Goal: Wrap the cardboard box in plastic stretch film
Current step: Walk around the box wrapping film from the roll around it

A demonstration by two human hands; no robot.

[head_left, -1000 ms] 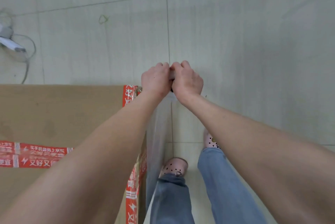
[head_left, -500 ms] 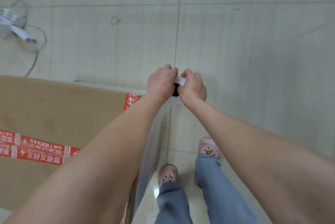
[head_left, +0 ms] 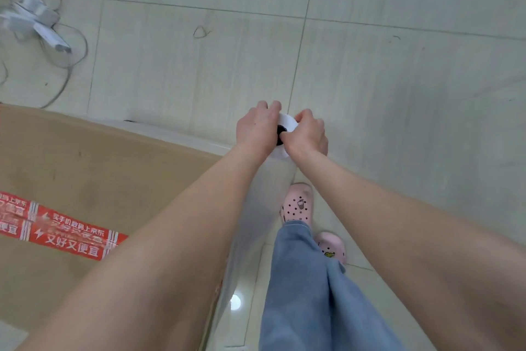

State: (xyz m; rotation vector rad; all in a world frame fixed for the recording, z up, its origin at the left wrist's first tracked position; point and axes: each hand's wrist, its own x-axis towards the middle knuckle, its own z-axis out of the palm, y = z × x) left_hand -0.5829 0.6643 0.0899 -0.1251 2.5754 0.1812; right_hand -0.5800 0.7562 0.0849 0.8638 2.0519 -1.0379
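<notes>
Left hand (head_left: 257, 130) and right hand (head_left: 308, 136) both clamped around top of upright stretch film roll (head_left: 285, 124), just off corner of cardboard box (head_left: 94, 168); film sheet (head_left: 253, 222) hanging along box side

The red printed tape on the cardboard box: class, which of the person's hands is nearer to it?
Left. The left hand grips the film roll on the side facing the red printed tape; the right hand grips its far side, farther from the tape.
</notes>
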